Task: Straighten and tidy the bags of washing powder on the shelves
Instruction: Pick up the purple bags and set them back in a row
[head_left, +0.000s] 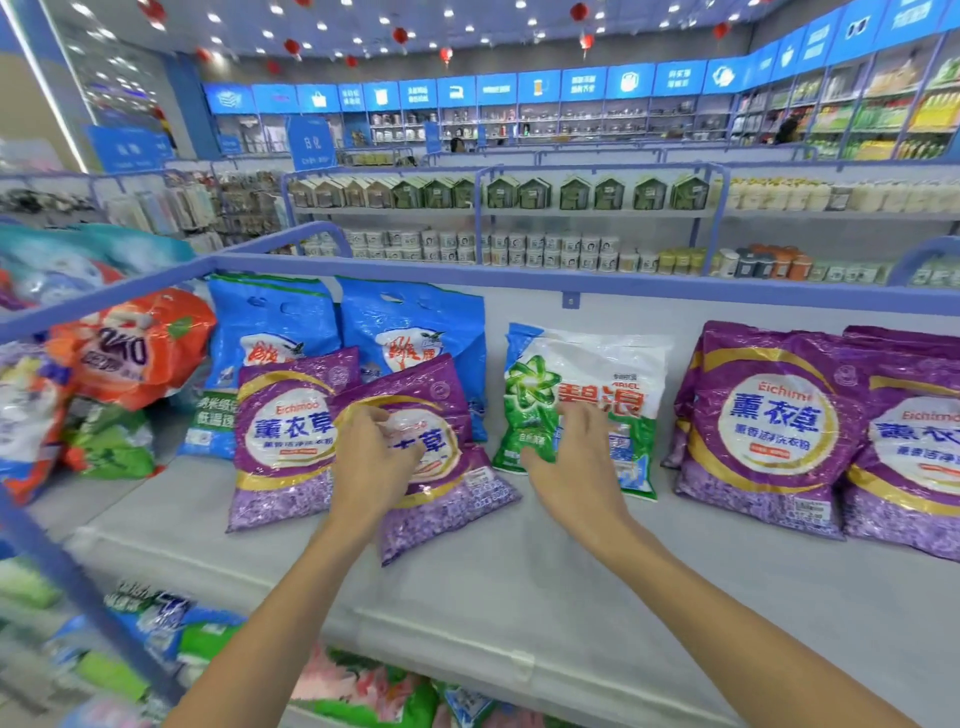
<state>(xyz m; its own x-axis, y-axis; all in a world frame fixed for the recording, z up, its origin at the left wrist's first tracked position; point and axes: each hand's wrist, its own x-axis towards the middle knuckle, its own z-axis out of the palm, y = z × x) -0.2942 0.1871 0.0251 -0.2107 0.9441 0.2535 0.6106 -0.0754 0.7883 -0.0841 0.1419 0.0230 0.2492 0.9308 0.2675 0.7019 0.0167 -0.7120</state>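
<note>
- Left hand (371, 457): fingers curled onto the face of the tilted purple bag (447, 504), thumb on its right side, so I read it as gripping that bag
- Right hand (571, 457): fingers fairly straight and laid flat on the lower front of the Ariel bag (597, 364), thumb spread to the left; nothing is held, so I call it open
- Tilted purple bag: lavender washing powder, on the grey shelf (519, 582), left of centre, top leaning right, and it overlaps the right edge of the upright purple bag (280, 467)
- Upright purple bag: same print, stands just left of the tilted one, facing me
- Two blue bags (415, 322) stand side by side behind the purple pair, propped at the back of the shelf, handle cut-outs on top
- Ariel bag: green and white, just right of the tilted purple bag with a small gap between them, leaning back, bottom left corner forward
- Large purple bags (769, 431): two at the right end, well apart from the Ariel bag, the nearer one overlapping the other
- Orange bag (140, 348): far left, lying crooked on top of other mixed bags beyond the blue rail (519, 278)
- Lower shelf (363, 686): green, pink and blue bags, blurred, I can't read them
- Across the aisle: a row of house-shaped boxes (519, 193) with small jars (467, 247) on the shelf below
</note>
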